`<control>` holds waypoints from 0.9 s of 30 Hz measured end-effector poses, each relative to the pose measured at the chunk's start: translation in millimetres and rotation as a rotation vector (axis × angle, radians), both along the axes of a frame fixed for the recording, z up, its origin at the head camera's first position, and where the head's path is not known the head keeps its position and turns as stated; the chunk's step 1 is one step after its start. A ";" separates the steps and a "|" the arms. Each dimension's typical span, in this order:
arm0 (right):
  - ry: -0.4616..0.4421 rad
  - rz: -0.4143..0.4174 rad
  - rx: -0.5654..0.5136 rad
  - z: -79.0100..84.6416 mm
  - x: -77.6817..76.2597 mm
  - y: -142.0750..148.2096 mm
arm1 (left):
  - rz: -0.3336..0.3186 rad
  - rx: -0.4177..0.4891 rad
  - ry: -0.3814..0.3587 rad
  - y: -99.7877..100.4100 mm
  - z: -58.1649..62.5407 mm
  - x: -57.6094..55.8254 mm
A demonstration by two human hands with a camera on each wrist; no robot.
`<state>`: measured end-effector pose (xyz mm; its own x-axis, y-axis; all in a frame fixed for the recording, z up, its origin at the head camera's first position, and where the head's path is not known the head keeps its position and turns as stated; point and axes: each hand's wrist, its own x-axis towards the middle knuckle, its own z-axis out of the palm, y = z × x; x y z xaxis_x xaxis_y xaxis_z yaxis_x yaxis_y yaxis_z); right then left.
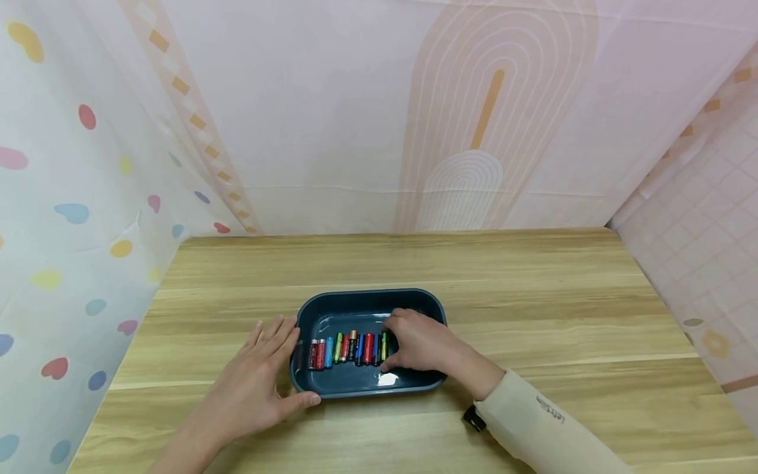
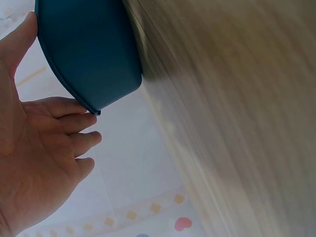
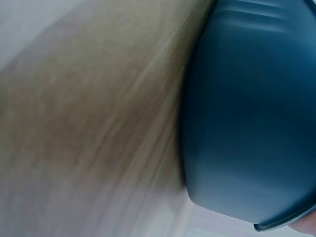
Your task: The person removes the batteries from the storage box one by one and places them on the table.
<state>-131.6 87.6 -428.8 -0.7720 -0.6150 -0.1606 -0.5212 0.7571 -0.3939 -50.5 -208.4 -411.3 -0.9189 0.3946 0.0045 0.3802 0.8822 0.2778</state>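
Observation:
A dark blue rectangular tray (image 1: pixel 414 390) stands on the table with a side-by-side row of several batteries (image 1: pixel 345 347) inside, in red, blue, green and black. My left hand (image 1: pixel 260 378) steadies the tray's left end, fingers extended along the rim and thumb at the front corner. In the left wrist view, those fingertips touch the rim of the tray (image 2: pixel 89 49). My right hand (image 1: pixel 423 342) reaches into the tray, thumb and bent fingers around the two ends of a green battery (image 1: pixel 383 346) at the row's right end. I cannot tell whether it pinches that battery.
The tray is on a wood-grain table (image 1: pixel 533 296). Patterned cloth (image 1: pixel 331 118) hangs behind and at both sides. A black band (image 1: pixel 474 418) shows at the right sleeve cuff. The right wrist view mostly shows the tray's outer wall (image 3: pixel 247 123).

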 end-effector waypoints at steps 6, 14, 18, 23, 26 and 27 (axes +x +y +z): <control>-0.028 0.000 -0.005 -0.7 -2.0 -0.4 | 0.004 0.002 -0.002 0.0 0.3 -0.3; -0.018 0.024 -0.017 -3.2 -2.1 1.0 | 0.003 0.003 -0.011 0.9 0.8 -0.1; -0.017 0.025 -0.041 -2.6 -2.6 2.3 | 0.006 0.006 -0.009 0.1 0.3 0.0; -0.015 0.010 -0.104 4.5 -2.6 6.8 | 0.005 0.006 -0.005 0.4 0.6 -0.2; -0.004 0.012 -0.126 10.3 -2.5 9.4 | 0.002 0.008 -0.005 0.9 0.9 -0.1; -0.001 0.016 -0.130 12.5 -2.3 10.3 | 0.001 0.009 -0.006 0.9 1.0 0.1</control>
